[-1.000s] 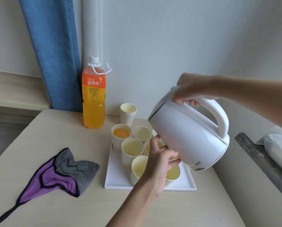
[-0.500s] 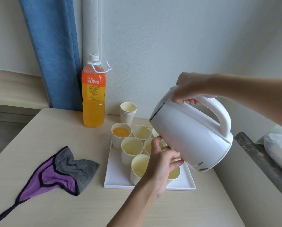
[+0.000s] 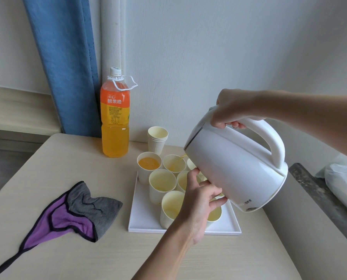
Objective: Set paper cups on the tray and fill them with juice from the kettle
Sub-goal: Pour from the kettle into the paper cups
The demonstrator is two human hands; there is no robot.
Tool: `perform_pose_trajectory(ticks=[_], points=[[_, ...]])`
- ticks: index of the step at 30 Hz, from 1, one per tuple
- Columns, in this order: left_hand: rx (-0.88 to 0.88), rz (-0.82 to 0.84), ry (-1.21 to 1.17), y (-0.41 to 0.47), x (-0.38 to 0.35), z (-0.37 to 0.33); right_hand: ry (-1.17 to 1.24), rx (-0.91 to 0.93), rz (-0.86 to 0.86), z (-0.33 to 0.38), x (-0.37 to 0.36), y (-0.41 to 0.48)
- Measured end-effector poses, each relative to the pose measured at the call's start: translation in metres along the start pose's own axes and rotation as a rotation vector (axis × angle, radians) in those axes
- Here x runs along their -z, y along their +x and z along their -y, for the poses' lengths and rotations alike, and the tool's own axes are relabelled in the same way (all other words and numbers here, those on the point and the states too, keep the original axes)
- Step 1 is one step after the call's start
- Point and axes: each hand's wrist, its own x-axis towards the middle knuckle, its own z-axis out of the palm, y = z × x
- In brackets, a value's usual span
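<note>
A white kettle [image 3: 235,168] hangs tilted above the white tray [image 3: 142,215], spout down to the left. My right hand [image 3: 233,110] grips the top of its handle. My left hand [image 3: 198,201] rests against the kettle's lower side, thumb up and fingers underneath. A thin orange stream runs from the spout into a back-row paper cup [image 3: 173,165]. Left of it stands a cup full of juice [image 3: 149,163]. Several more paper cups on the tray look empty; some are hidden behind my left hand and the kettle.
A stack of spare cups [image 3: 157,138] stands behind the tray, and a tall orange juice bottle [image 3: 115,122] by the wall. A purple and grey cloth [image 3: 73,211] lies at front left. A plastic bag [image 3: 344,182] sits on a dark ledge [image 3: 319,199] beyond the table's right edge.
The kettle has tipped a little further and juice now flows into the back-row cup. Both hands keep their places on the kettle.
</note>
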Motion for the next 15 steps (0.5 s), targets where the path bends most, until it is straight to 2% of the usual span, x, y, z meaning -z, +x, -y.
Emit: perform_pose_trajectory(ticks=[15], points=[[-0.002, 0.001, -0.014, -0.0006, -0.0020, -0.0014, -0.043, 0.006, -0.021, 0.0030, 0.0008, -0.0011]])
